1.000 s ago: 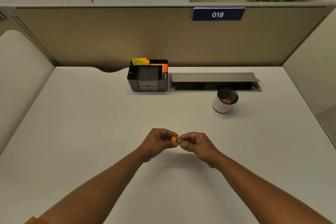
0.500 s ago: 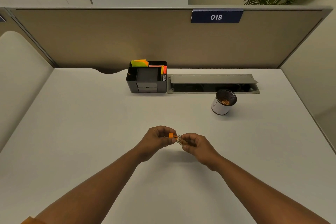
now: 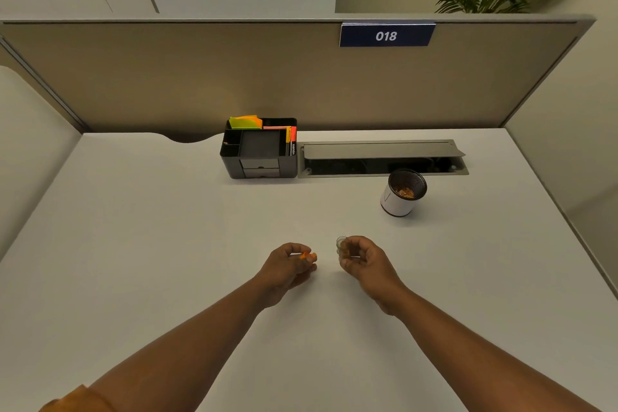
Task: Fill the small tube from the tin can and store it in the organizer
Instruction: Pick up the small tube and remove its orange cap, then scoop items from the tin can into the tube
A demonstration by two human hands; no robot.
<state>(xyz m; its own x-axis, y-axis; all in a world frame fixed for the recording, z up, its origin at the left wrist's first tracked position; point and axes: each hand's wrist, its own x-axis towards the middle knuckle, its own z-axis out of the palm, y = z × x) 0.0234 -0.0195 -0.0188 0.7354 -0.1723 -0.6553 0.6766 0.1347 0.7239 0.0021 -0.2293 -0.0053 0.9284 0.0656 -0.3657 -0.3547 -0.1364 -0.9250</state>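
Note:
My left hand [image 3: 289, 261] pinches a small orange cap [image 3: 308, 256] just above the desk. A short gap to its right, my right hand [image 3: 363, 256] grips a small clear tube [image 3: 341, 243], upright, with its open mouth showing above my fingers. The tin can [image 3: 399, 202], white with a dark inside, stands tilted toward me at the back right and holds some orange-brown bits. The black organizer [image 3: 261, 164] sits against the partition at the back centre, with sticky notes and markers in its compartments.
An open cable tray [image 3: 381, 157] with a raised flap lies in the desk right of the organizer, just behind the can. The white desk [image 3: 150, 244] is walled by beige partitions at the back and both sides.
The cap has come off the tube. My hands, joined at the middle before, have drawn apart: the left with the cap, the right with the tube.

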